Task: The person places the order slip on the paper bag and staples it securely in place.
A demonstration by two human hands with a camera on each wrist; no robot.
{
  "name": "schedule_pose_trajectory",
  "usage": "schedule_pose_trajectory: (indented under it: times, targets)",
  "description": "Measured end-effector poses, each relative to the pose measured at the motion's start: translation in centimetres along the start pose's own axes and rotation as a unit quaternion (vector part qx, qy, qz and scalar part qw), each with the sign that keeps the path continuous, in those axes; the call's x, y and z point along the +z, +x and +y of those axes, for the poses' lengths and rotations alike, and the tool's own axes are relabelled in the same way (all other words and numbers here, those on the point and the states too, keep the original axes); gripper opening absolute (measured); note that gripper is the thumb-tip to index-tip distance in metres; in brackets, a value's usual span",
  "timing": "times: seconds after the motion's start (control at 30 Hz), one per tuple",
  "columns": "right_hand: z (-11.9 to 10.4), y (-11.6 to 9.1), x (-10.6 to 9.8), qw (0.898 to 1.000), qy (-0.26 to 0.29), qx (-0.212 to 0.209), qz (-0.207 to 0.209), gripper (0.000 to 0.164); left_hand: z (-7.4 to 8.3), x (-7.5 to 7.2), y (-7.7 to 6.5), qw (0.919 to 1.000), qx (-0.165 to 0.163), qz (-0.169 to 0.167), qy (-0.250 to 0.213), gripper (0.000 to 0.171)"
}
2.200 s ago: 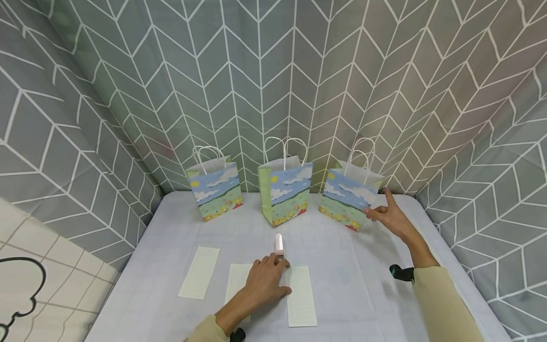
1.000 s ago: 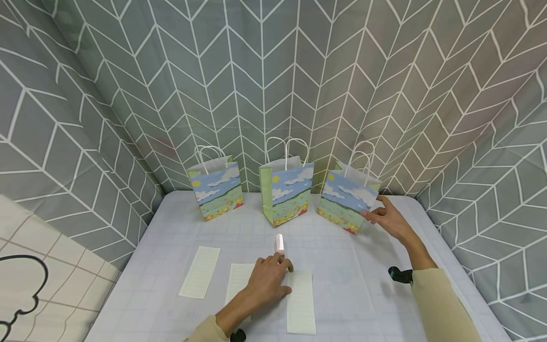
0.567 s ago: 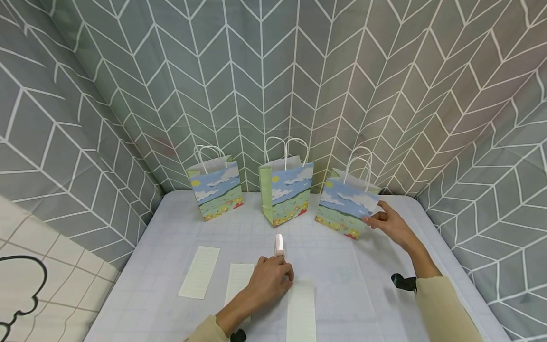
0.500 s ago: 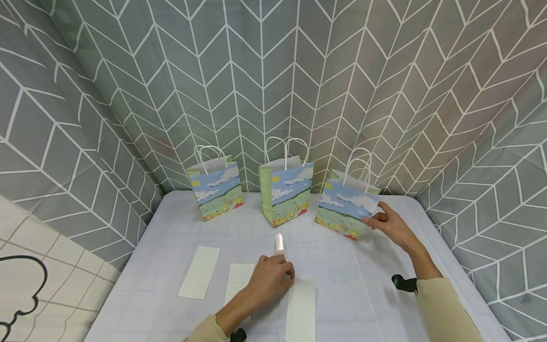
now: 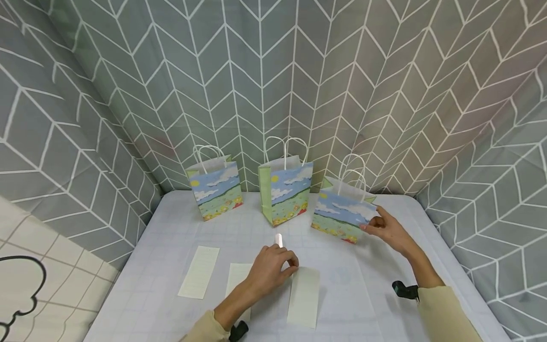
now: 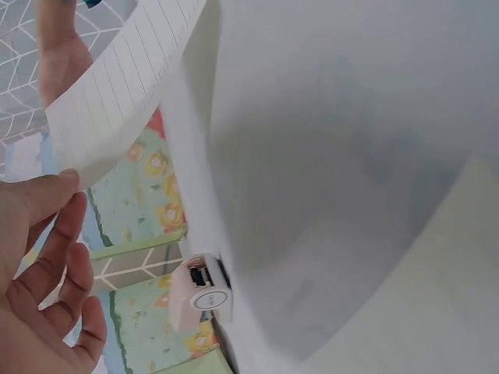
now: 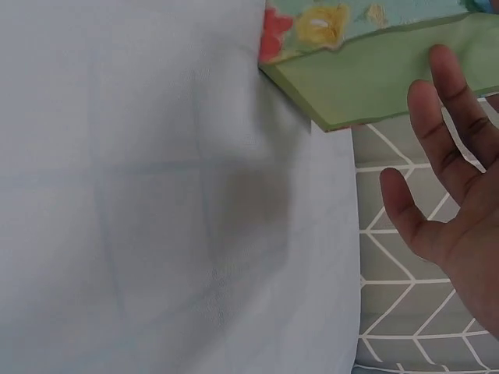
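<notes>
Grey, white-chevroned curtains (image 5: 273,71) behind and beside a pale-covered table (image 5: 342,299)

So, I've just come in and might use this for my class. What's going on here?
A person's left hand pinches one end of a lined paper slip, holding that end off the table. The right hand holds the side edge of the rightmost gift bag. Two other gift bags, the middle one and the leftmost one, stand untouched. Two more slips lie flat, one in full view, one partly behind the left forearm.
</notes>
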State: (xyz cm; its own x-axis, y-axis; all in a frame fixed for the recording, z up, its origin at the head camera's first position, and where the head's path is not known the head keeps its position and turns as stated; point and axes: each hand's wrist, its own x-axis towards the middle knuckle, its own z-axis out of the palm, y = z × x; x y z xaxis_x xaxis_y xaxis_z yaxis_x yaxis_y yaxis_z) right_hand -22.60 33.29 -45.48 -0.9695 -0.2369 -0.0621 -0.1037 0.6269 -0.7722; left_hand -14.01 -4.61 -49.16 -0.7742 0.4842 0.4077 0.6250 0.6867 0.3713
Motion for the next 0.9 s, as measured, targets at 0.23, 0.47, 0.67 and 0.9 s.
schedule_pose_trajectory:
  times: [0.23, 0.47, 0.67, 0.9]
  targets:
    - [-0.4, -0.7, 0.7, 1.0, -0.004, -0.004, -0.011, 0.101, 0.2, -0.5, 0.7, 0.9997, 0.017, 0.018, -0.002, 0.009]
    - [-0.3, -1.3, 1.2, 1.0, 0.005, -0.006, -0.019, 0.101, 0.4, -0.6, 1.1, 0.9991, 0.025, 0.033, -0.003, 0.009]
    - [-0.4, -1.9, 1.6, 1.0, 0.006, -0.004, -0.023, 0.102, 0.5, -0.8, 1.3, 0.999, 0.022, 0.038, -0.011, 0.009]
    - [-0.7, -2.5, 2.0, 0.999, 0.023, -0.009, -0.03, 0.102, 0.6, -0.9, 1.7, 0.9979, 0.027, 0.049, -0.032, 0.009]
